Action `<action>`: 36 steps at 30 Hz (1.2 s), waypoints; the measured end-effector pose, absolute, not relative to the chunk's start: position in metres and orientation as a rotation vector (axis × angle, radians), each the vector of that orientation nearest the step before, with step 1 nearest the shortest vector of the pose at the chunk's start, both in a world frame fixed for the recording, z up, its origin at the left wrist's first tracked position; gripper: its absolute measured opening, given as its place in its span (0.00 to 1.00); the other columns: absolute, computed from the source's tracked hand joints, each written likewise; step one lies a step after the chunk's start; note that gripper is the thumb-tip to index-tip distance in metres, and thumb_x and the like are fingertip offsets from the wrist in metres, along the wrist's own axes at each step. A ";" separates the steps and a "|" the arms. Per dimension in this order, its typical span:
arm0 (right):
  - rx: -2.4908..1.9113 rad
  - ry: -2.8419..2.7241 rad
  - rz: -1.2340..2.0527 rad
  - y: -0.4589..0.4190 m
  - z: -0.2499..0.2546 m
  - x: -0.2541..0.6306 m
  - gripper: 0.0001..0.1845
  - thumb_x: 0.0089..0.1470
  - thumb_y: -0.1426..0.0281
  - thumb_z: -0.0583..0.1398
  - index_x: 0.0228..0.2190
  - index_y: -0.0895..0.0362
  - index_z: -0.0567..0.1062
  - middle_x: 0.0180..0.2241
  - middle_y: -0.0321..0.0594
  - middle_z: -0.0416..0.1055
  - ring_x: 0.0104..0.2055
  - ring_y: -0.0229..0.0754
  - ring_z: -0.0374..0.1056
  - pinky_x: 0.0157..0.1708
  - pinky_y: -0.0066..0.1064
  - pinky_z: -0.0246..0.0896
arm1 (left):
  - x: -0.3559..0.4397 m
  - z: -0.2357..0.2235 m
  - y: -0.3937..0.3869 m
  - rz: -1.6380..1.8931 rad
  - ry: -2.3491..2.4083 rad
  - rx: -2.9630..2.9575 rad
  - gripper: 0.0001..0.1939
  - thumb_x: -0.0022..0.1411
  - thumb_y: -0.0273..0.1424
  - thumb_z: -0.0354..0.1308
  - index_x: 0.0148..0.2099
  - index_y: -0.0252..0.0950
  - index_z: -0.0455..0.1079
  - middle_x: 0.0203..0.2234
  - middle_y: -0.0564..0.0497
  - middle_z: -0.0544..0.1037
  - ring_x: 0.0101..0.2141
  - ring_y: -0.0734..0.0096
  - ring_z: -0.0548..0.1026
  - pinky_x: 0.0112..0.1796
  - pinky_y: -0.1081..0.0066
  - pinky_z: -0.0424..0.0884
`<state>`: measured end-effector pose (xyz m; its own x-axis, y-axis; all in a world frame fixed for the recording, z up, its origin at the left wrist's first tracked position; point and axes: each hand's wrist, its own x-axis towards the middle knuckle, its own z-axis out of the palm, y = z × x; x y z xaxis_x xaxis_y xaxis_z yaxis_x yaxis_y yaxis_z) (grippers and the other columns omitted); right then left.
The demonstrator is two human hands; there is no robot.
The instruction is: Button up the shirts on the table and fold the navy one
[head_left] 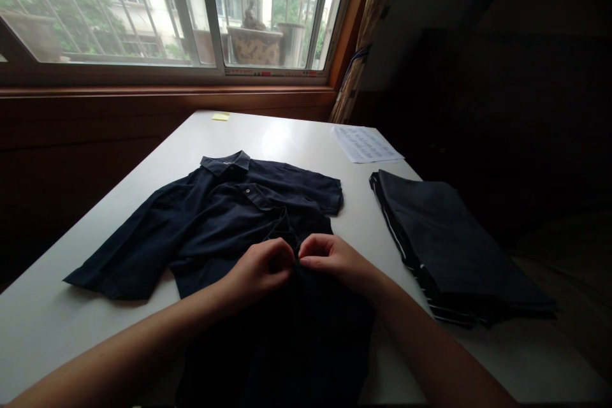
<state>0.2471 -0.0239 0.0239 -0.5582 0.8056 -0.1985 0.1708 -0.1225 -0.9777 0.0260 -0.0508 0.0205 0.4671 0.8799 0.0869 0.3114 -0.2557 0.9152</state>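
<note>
A dark navy short-sleeved shirt (210, 217) lies spread on the white table, its collar toward the window and its sleeves out to both sides. Along the front opening, my left hand (268, 264) pinches the fabric with fingers closed. Right beside it my right hand (329, 258) is closed on the other edge of the placket, and the fingertips of both hands almost meet. Whatever small part sits between the fingertips is hidden. A pale button (247, 191) shows higher up the front. The lower part of the shirt is in deep shadow.
Folded dark garments (444, 236), some with white stripes, are stacked on the right side of the table (119, 217). A printed sheet (366, 144) lies at the far right corner, and a yellow sticky note (220, 116) at the far edge. Beyond are a window and a curtain (356, 70).
</note>
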 end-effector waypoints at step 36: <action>-1.041 -2.080 1.253 -0.023 0.023 0.247 0.05 0.54 0.68 0.63 0.35 0.54 0.79 0.35 0.37 0.70 0.40 0.42 0.68 0.43 0.32 0.60 | 0.022 0.010 -0.043 0.812 1.049 1.626 0.11 0.58 0.32 0.63 0.42 0.36 0.69 0.33 0.52 0.75 0.34 0.70 0.73 0.36 0.72 0.68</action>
